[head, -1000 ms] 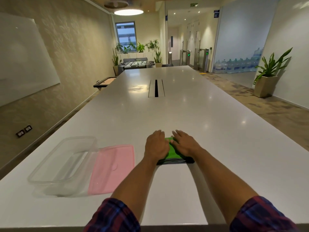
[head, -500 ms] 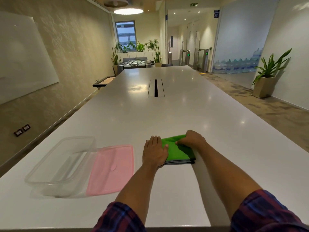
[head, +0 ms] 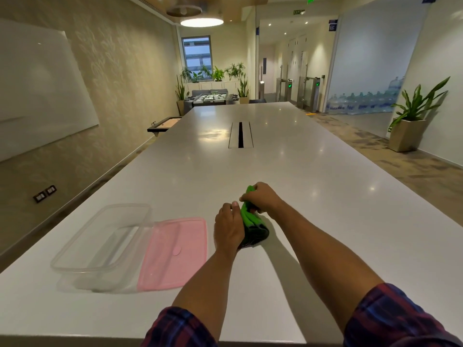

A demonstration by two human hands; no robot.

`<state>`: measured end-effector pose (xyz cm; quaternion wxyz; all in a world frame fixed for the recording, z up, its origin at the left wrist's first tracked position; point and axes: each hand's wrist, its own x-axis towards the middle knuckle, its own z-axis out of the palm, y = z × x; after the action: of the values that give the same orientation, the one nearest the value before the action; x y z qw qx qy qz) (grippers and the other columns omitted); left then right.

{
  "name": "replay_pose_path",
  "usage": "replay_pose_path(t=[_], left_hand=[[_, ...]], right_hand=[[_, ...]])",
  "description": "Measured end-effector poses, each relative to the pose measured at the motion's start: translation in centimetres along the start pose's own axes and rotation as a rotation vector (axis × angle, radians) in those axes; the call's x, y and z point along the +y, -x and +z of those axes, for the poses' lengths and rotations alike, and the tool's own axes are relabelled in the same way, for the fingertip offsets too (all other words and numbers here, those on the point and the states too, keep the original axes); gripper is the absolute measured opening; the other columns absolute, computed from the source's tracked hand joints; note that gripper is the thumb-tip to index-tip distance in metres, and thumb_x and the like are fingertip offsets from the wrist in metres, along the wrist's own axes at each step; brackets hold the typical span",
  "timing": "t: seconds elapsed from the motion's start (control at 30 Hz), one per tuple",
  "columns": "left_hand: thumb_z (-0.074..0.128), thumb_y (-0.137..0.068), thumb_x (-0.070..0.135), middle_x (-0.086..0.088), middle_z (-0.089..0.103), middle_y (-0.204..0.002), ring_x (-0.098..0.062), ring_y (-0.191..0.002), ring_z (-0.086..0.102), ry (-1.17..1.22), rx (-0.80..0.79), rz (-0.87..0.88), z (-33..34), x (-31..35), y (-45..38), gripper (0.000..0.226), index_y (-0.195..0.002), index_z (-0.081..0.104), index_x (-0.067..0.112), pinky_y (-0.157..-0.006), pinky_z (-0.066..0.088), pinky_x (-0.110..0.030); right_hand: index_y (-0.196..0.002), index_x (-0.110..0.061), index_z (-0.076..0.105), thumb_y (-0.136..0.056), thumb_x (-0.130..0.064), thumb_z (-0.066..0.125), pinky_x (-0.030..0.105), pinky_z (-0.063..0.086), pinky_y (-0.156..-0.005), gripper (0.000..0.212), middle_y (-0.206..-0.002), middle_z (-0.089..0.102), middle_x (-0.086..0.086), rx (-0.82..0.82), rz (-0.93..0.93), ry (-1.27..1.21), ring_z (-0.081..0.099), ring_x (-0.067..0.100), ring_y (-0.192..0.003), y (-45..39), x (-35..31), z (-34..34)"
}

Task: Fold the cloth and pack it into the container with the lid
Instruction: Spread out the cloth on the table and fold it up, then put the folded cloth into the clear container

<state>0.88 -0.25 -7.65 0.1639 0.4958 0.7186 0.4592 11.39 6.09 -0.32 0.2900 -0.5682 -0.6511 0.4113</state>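
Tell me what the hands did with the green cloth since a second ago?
Before, both hands pressed the folded green cloth flat on the table. Now the right hand has gripped its far edge and lifted it, and the left hand holds its left side, so the cloth stands bunched between them. The clear container and pink lid stayed put.

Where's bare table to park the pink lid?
Bare patches: the table right of the right hand, and everything beyond both hands up to the cable slot. Crowded: near-left, where the clear container, pink lid, left hand and green cloth bunch together.
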Motion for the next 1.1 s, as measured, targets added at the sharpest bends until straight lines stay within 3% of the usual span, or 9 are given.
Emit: replay_pose_path(t=[0.23, 0.33, 0.5, 0.67, 0.77, 0.83, 0.9, 0.97, 1.1], left_hand=[[0.006, -0.081, 0.090, -0.005, 0.070, -0.114, -0.029, -0.106, 0.065, 0.262, -0.106, -0.238, -2.0, 0.1, -1.5, 0.094, -0.114, 0.068, 0.028, -0.101, 0.048, -0.047], [0.023, -0.094, 0.072, -0.008, 0.070, -0.105, -0.029, -0.099, 0.066, 0.253, -0.137, -0.288, -3.1, 0.6, -2.3, 0.074, -0.106, 0.070, 0.016, -0.097, 0.051, -0.045], [0.045, -0.092, 0.016, -0.007, 0.059, -0.119, -0.025, -0.097, 0.056, 0.219, -0.156, -0.327, -3.9, 0.6, -3.1, 0.038, -0.128, 0.051, 0.008, -0.067, 0.044, -0.029], [0.054, -0.081, 0.008, -0.006, 0.052, -0.125, -0.030, -0.108, 0.060, -0.123, 0.047, -0.126, -3.0, 0.9, -1.8, 0.046, -0.126, 0.052, 0.016, -0.085, 0.049, -0.039], [0.047, -0.092, 0.018, -0.005, 0.063, -0.116, -0.026, -0.102, 0.061, -0.247, 0.131, -0.003, -2.2, 0.5, -1.3, 0.025, -0.108, 0.066, 0.015, -0.090, 0.048, -0.040], [0.038, -0.098, 0.029, -0.005, 0.069, -0.110, -0.026, -0.100, 0.065, -0.231, 0.071, 0.066, -1.6, -0.1, -0.9, 0.036, -0.101, 0.069, 0.013, -0.092, 0.049, -0.042], [0.032, -0.103, 0.037, -0.002, 0.067, -0.128, -0.024, -0.122, 0.060, -0.096, -0.060, 0.090, -1.5, -0.5, -0.3, 0.045, -0.117, 0.068, 0.014, -0.108, 0.043, -0.041], [0.028, -0.108, 0.042, 0.002, 0.045, -0.155, -0.018, -0.149, 0.033, -0.026, -0.188, 0.074, -1.6, -0.9, 0.0, 0.051, -0.146, 0.052, 0.018, -0.123, 0.024, -0.037], [-0.003, -0.097, 0.064, -0.005, 0.029, -0.164, -0.020, -0.155, 0.016, -0.164, -0.317, 0.155, -1.3, -2.9, -1.1, 0.087, -0.156, 0.033, 0.011, -0.127, 0.012, -0.037]], right_hand=[[-0.075, -0.011, 0.060, -0.083, -0.044, 0.070, 0.035, 0.052, -0.068, 0.036, -0.069, 0.061, 0.007, -0.047, -0.075, -0.025, 0.060, 0.019, -0.064, 0.3, -0.7, 2.9], [-0.064, -0.009, 0.056, -0.098, -0.046, 0.050, 0.039, 0.052, -0.075, 0.050, -0.068, 0.060, 0.008, -0.090, -0.091, 0.117, 0.060, 0.023, -0.067, 0.2, -0.4, 3.6], [-0.114, -0.008, 0.067, -0.083, -0.026, 0.061, 0.042, 0.056, -0.090, 0.036, -0.109, 0.070, 0.011, -0.103, -0.125, 0.462, 0.067, 0.027, -0.099, 0.6, 1.2, 4.3], [-0.135, -0.017, 0.057, -0.087, -0.034, 0.059, 0.040, 0.046, -0.099, 0.051, -0.130, 0.046, 0.012, 0.094, -0.256, 0.559, 0.050, 0.031, -0.120, 1.4, 3.0, 5.8], [-0.139, -0.023, 0.052, -0.097, -0.038, 0.048, 0.043, 0.033, -0.107, 0.045, -0.149, 0.037, 0.014, 0.114, -0.271, 0.690, 0.036, 0.034, -0.135, 1.1, 4.0, 6.6], [-0.146, -0.026, 0.044, -0.100, -0.044, 0.041, 0.046, 0.024, -0.116, 0.049, -0.160, 0.025, 0.017, 0.049, -0.210, 0.700, 0.020, 0.035, -0.148, 0.8, 5.0, 7.0], [-0.155, -0.026, 0.029, -0.101, -0.051, 0.039, 0.049, 0.019, -0.122, 0.060, -0.165, 0.014, 0.020, -0.040, -0.167, 0.672, 0.006, 0.036, -0.155, 0.5, 5.7, 7.1], [-0.160, -0.026, 0.018, -0.102, -0.054, 0.037, 0.049, 0.017, -0.123, 0.067, -0.167, 0.006, 0.021, -0.103, -0.147, 0.621, 0.001, 0.035, -0.156, 0.1, 5.8, 6.9], [-0.160, -0.008, 0.016, -0.106, -0.044, 0.029, 0.044, 0.018, -0.123, 0.066, -0.166, 0.019, 0.020, -0.010, -0.071, 0.315, 0.017, 0.033, -0.154, -0.1, 5.7, 6.3]])
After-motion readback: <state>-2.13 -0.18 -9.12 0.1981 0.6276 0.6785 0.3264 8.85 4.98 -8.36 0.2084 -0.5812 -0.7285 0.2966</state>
